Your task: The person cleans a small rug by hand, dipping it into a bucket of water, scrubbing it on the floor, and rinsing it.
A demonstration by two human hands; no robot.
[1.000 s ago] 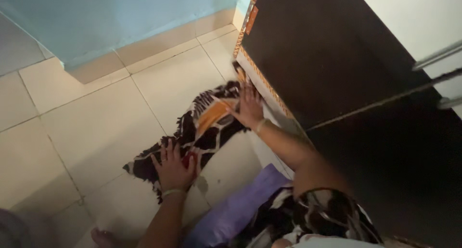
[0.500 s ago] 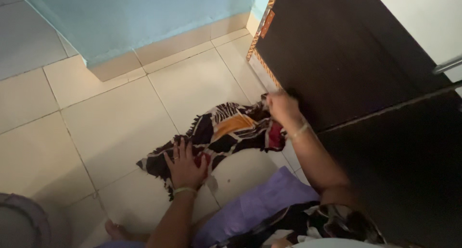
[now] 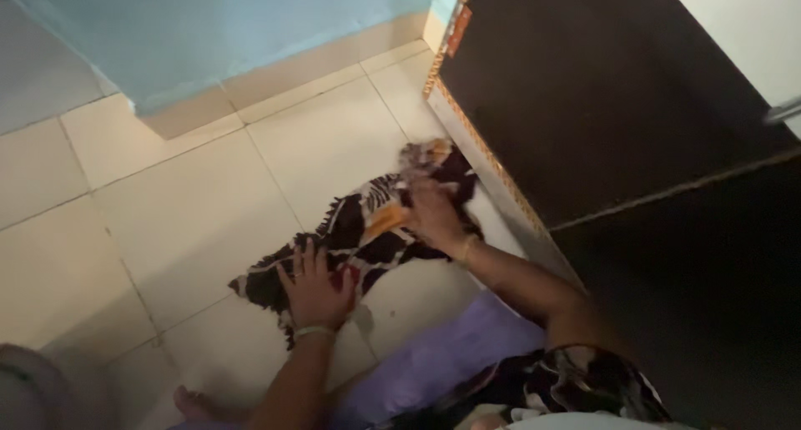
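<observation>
On floor, left hand: left hand (image 3: 315, 291) lies flat, fingers spread, palm pressing the near end of the patterned black, white and orange cloth (image 3: 367, 230); a pale bangle sits on its wrist.
On floor, right hand: right hand (image 3: 431, 213) rests palm-down on the far part of the same cloth, fingers loosely curled over a bunched fold; whether it grips the fold cannot be told.
Cloth: spread crumpled on the cream ceramic floor tiles (image 3: 192, 221), its far end touching the base of the dark brown wooden cabinet (image 3: 601, 105).
Cabinet edge: orange patterned trim (image 3: 492, 167) along its lower border.
Near body: purple garment (image 3: 442, 355) over the knees; bare foot (image 3: 196, 402) beside the left forearm.
Background: pale blue wall (image 3: 225, 21).
</observation>
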